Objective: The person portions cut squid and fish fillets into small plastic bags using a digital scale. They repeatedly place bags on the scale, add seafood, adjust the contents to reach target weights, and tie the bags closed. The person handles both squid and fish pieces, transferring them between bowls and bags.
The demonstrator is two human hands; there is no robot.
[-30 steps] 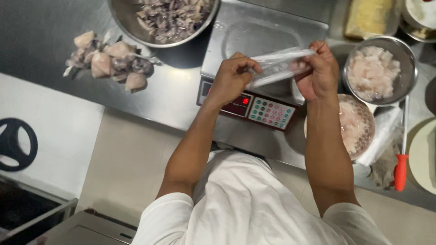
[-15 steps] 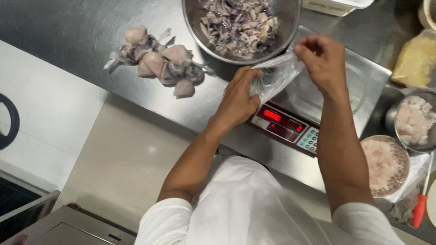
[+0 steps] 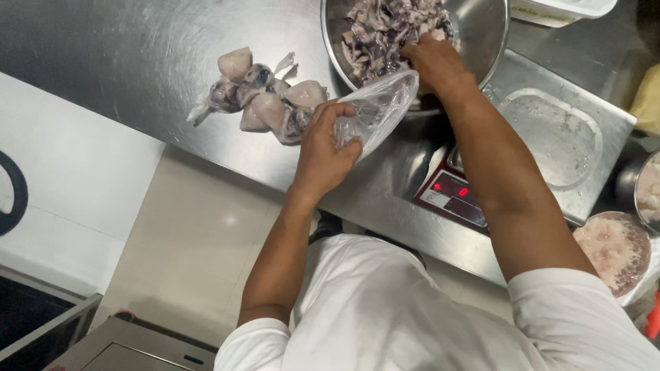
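My left hand [image 3: 323, 154] grips a clear plastic bag [image 3: 380, 108] and holds its mouth against the rim of a large steel bowl [image 3: 489, 34]. The bowl is full of purple and white cut seafood pieces [image 3: 385, 27]. My right hand [image 3: 433, 63] reaches into the bowl and rests on the seafood, fingers curled down into it; whether it has hold of any piece is hidden. A pile of several tied, filled bags [image 3: 265, 96] lies on the steel counter [image 3: 124, 55] just left of my left hand.
A digital scale [image 3: 550, 137] with a red display stands right of the bowl under my right forearm. A round container of pale minced food [image 3: 612, 251] sits at the far right. A tiled floor lies below the counter edge.
The view has shifted left and closer. My right hand let go of the bag and went into the bowl. My left hand carried the opened bag up to the bowl's rim.
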